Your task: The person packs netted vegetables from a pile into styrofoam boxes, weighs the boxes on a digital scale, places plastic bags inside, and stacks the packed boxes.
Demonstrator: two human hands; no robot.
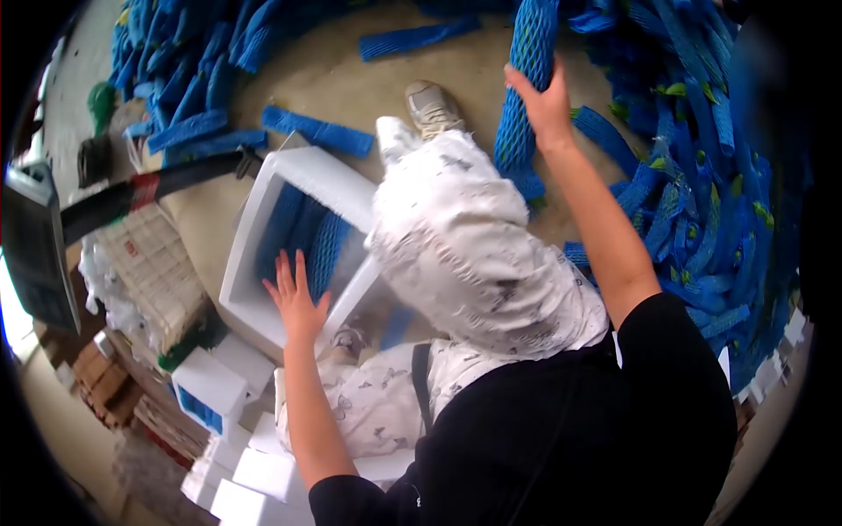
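My right hand [545, 105] grips a long blue foam-net sleeve [526, 74] with something green showing through the mesh. The sleeve is held nearly upright, its top cut off by the view's edge. My left hand [298, 302] is open, fingers spread, over the near side of a white foam box [246, 254]. Inside that box lie several blue net-sleeved pieces [307, 237], side by side. Whether the left fingertips touch them I cannot tell.
A large heap of blue net-sleeved pieces [702, 202] lies at right, another pile [180, 61] at upper left. Loose sleeved pieces [317, 130] lie on the floor. A scale display [39, 245] on a dark post stands left. White foam boxes [263, 473] are at lower left.
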